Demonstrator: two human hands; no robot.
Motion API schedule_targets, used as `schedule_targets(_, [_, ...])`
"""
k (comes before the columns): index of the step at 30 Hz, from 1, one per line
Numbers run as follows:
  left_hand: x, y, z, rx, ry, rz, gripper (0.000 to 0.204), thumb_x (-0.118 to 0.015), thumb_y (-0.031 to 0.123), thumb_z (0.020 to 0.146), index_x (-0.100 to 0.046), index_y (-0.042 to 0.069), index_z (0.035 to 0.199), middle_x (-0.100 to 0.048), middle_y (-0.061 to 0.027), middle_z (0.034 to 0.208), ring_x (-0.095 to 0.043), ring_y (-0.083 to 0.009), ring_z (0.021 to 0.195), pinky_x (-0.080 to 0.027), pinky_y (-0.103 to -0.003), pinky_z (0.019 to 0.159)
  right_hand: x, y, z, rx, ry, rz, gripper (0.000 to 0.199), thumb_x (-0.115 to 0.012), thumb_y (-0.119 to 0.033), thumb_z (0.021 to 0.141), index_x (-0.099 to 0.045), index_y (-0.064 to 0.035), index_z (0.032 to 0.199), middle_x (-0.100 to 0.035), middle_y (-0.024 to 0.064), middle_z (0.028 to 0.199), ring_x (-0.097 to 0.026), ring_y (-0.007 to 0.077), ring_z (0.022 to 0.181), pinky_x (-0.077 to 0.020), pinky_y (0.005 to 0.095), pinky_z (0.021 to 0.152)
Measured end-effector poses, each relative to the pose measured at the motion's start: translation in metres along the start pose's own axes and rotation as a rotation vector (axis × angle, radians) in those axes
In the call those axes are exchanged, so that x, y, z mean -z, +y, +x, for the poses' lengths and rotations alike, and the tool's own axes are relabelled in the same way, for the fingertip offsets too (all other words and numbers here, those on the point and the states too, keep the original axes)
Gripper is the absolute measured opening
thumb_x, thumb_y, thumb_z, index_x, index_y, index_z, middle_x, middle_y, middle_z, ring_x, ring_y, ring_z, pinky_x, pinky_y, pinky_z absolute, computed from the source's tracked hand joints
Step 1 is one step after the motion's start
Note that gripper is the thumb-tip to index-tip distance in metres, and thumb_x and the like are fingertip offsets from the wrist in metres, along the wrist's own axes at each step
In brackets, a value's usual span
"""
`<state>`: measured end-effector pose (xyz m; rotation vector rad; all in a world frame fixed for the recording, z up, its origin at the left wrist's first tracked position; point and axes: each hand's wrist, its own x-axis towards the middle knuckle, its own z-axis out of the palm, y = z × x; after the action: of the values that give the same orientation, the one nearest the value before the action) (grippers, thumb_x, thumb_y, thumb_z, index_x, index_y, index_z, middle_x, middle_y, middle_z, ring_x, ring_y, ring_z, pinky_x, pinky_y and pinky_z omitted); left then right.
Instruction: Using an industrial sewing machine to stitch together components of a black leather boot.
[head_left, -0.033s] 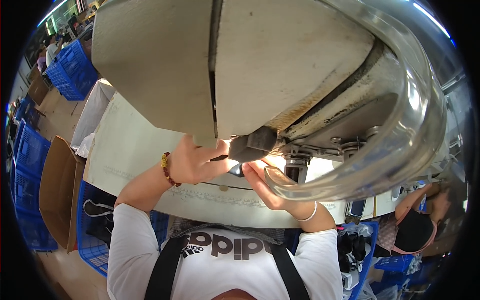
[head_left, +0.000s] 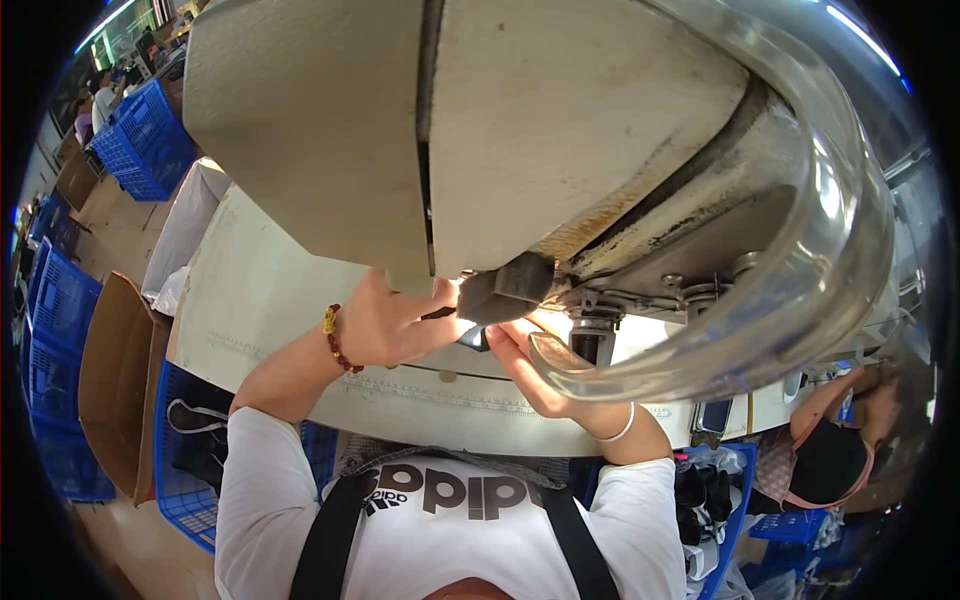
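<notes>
Feeding a small dark piece point(head_left: 478, 336) under the head of a sewing machine point(head_left: 600, 170) is the work seen here, and it is judged to go best when the piece is kept flat on the desk point(head_left: 270, 300) and guided evenly from both sides, with fingertips held clear of the needle area. The left hand point(head_left: 385, 325) is curled, its fingers pinching the near edge of the piece; a beaded bracelet point(head_left: 332, 338) is worn at that wrist. The right hand point(head_left: 530, 370) is laid more open, fingers stretched toward the piece from the other side; whether it grips or only steadies cannot be told, as the contact is hidden under the machine. A thin bangle point(head_left: 622, 428) is noted on that wrist.

The piece is dark, grey to black, small and partly covered by the machine head; its material cannot be made out. It lies at the lit spot beneath the head, between both hands.

Further out, a clear curved tube point(head_left: 840, 250), blue crates point(head_left: 60, 300) and a cardboard box point(head_left: 115, 380) are recorded. Another person point(head_left: 830, 450) is seated at right.
</notes>
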<state>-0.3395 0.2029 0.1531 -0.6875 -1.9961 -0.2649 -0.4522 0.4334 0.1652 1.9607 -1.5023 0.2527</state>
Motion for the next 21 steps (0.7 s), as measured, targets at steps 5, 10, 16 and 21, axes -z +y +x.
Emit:
schedule_targets(5, [-0.004, -0.002, -0.006, 0.111, -0.051, -0.054, 0.022, -0.075, 0.005, 0.061, -0.063, 0.012, 0.077, -0.06, -0.0068, 0.091, -0.062, -0.0302, 0.089, -0.048, -0.044, 0.07, -0.002, 0.012, -0.004, 0.405, -0.154, -0.777, 0.044, -0.058, -0.027, 0.1, -0.062, 0.006, 0.128, -0.07, 0.0164, 0.121, -0.067, 0.0288, 0.116, -0.0573, 0.0372, 0.103])
schedule_targets(10, [-0.011, -0.003, -0.016, 0.106, -0.071, 0.174, 0.025, -0.077, 0.002, 0.059, -0.063, 0.011, 0.078, -0.062, -0.0061, 0.093, -0.062, -0.0297, 0.088, -0.048, -0.042, 0.069, -0.013, 0.003, -0.007, 0.768, -0.308, -1.932, 0.051, -0.056, -0.035, 0.103, -0.057, 0.0042, 0.136, -0.067, 0.0187, 0.127, -0.067, 0.0303, 0.116, -0.0566, 0.0413, 0.104])
schedule_targets(16, [0.0, -0.018, -0.008, 0.061, -0.144, -0.077, 0.029, -0.078, -0.002, 0.062, -0.069, 0.01, 0.087, -0.068, -0.0067, 0.103, -0.064, -0.0293, 0.09, -0.05, -0.042, 0.072, -0.01, 0.008, -0.021, 0.592, -0.362, -1.263, 0.047, -0.048, -0.008, 0.104, -0.044, 0.0094, 0.147, -0.053, 0.0231, 0.147, -0.054, 0.0327, 0.135, -0.0447, 0.0435, 0.116])
schedule_targets(21, [0.015, -0.014, 0.005, 0.106, -0.064, -0.219, 0.03, -0.079, -0.005, 0.067, -0.071, 0.009, 0.093, -0.071, -0.0087, 0.109, -0.066, -0.031, 0.095, -0.053, -0.043, 0.075, -0.003, 0.011, -0.019, 0.237, -0.199, -0.361, 0.043, -0.053, 0.017, 0.09, -0.056, 0.0167, 0.133, -0.058, 0.0334, 0.138, -0.056, 0.044, 0.132, -0.0427, 0.0496, 0.116])
